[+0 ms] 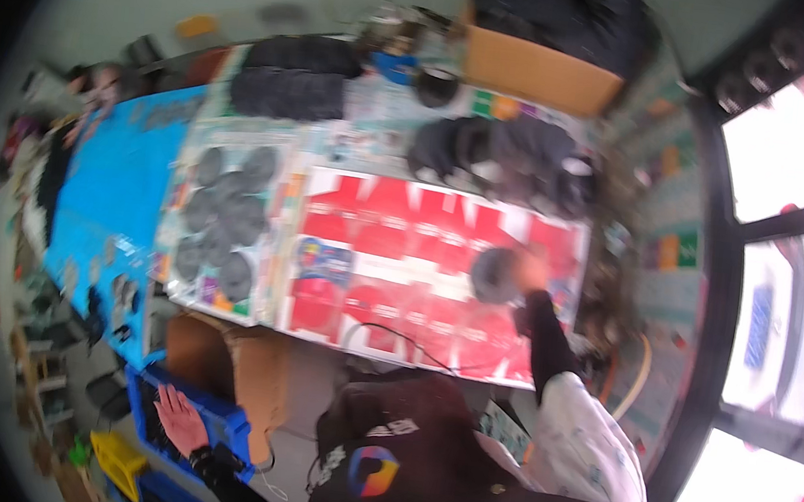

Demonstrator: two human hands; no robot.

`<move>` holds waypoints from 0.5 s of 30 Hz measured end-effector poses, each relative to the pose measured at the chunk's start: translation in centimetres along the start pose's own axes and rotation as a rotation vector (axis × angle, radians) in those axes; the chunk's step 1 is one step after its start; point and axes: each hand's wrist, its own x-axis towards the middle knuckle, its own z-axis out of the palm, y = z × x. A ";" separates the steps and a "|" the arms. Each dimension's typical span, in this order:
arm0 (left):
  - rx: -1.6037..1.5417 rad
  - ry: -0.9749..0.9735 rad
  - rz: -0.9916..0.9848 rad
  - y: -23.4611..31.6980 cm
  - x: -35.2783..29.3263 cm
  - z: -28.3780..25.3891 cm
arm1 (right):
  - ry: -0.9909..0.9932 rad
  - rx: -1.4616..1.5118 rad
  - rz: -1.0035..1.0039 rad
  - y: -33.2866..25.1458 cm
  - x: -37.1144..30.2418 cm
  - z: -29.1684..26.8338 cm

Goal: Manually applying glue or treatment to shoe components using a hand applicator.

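Note:
Over the right part of a red and white printed sheet (379, 268), my right hand (532, 270) is closed on the edge of a dark grey round disc (494, 274); motion blurs both. My left hand (180, 421) reaches down at the lower left with fingers spread, at a blue plastic crate (235, 426). Whether it touches the crate or its dark contents, I cannot tell. Several similar grey discs (220, 214) lie clustered on a printed sheet to the left of the red one. Behind the red sheet, more dark rounds (530, 147) stand packed in a row.
Dark stacked pieces (286, 92) sit at the table's back left. A cardboard box (543, 75) bulges with black material behind. Bright blue sheeting (120, 187) covers the left side. A thin dark cable (384, 329) crosses the front edge. A yellow bin (117, 463) stands at lower left.

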 end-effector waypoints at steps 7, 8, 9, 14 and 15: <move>0.688 -0.112 -0.958 -20.4 -7.4 -8.5 | -0.069 -0.021 0.094 -2.7 1.4 -3.3; 0.840 -0.288 -0.885 -21.4 -8.4 -7.9 | -0.075 -0.034 0.099 -2.1 1.3 -3.2; 0.993 -0.449 -0.777 -22.0 -9.5 -7.7 | -0.075 -0.029 0.123 -1.6 1.2 -3.5; 0.685 0.195 -0.931 -20.7 -9.3 -9.9 | -0.087 0.006 0.152 -1.9 1.8 -2.9; 0.734 0.222 -0.862 -20.5 -8.6 -9.4 | -0.126 -0.005 0.168 -1.8 1.9 -3.0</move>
